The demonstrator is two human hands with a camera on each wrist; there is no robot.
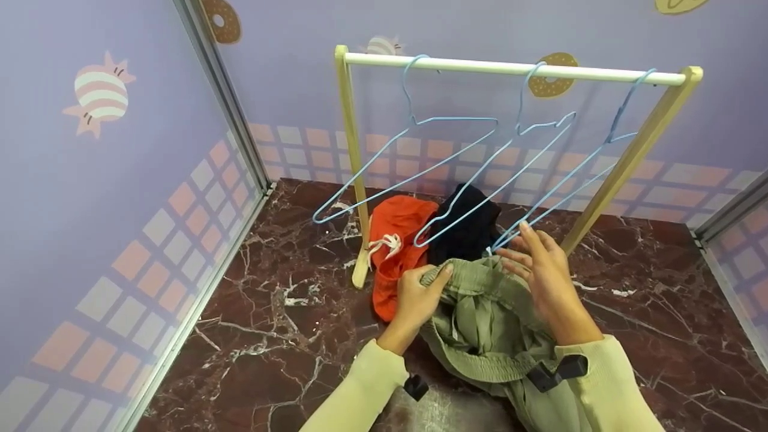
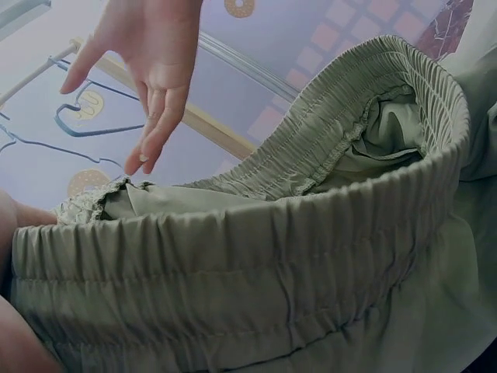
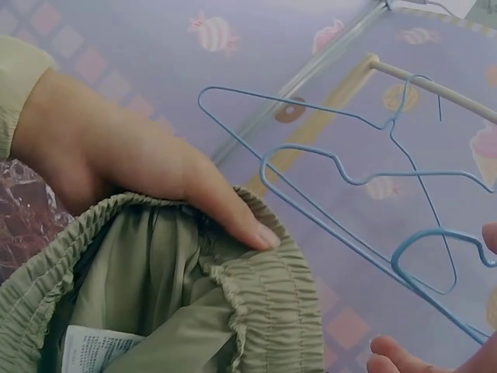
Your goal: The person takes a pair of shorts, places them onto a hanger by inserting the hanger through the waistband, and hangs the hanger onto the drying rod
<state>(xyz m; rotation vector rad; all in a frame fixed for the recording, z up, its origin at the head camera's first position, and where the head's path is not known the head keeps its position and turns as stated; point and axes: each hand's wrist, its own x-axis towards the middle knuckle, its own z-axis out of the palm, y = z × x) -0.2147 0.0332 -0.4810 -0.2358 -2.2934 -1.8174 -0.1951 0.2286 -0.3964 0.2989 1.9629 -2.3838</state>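
Note:
Olive-green pants (image 1: pixel 474 279) with a gathered elastic waistband hang in front of the person. My left hand (image 1: pixel 418 303) grips the waistband at its left side, thumb over the edge, as the right wrist view also shows. Inside the waistband a white label (image 3: pixel 97 350) is visible. With fingers extended, my right hand (image 1: pixel 549 282) is held above the right side of the waistband, holding nothing. Its fingertips are near the low end of the rightmost blue hanger (image 1: pixel 540 201); whether they touch it I cannot tell. The lower part of the pants runs out of view.
A rack with a white rail (image 1: pixel 480 65) and wooden posts carries the middle hanger (image 1: pixel 498 147) and the left hanger (image 1: pixel 390 144), both bare. Beneath lie an orange garment (image 1: pixel 402 222) with a white drawstring and a black garment (image 1: pixel 465 228). Patterned walls (image 1: pixel 150 150) enclose the marbled floor (image 1: pixel 258 336).

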